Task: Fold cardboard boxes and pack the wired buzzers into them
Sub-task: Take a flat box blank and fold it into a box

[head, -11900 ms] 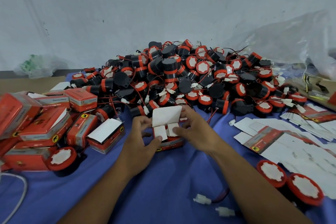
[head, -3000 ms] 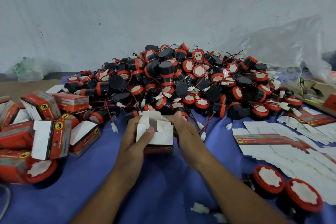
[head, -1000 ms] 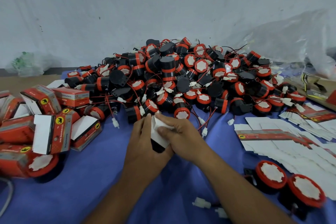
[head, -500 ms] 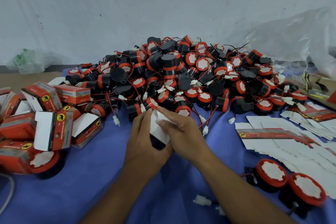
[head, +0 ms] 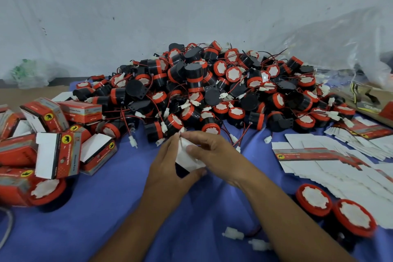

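The flaps of the box [head: 188, 160], open a moment ago, are now pushed down. The left hand [head: 168, 168] and right hand [head: 217, 155] both curl fingers [head: 192, 148] round it (nearly closed), low over the tabletop [head: 119, 187], by the buzzer pile [head: 202, 83].

We've got the buzzer pile [head: 204, 91] at the back of the surface [head: 110, 202], folded boxes [head: 57, 151] left, flat blanks [head: 331, 161] right (two loose buzzers [head: 314, 200] before them), one box [head: 187, 158] centre-front.

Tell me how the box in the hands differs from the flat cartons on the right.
The box is folded into shape; the flat cartons lie unfolded, overlapping. Left hand and right hand grip the box; the flat cartons lie untouched. Both show white card.
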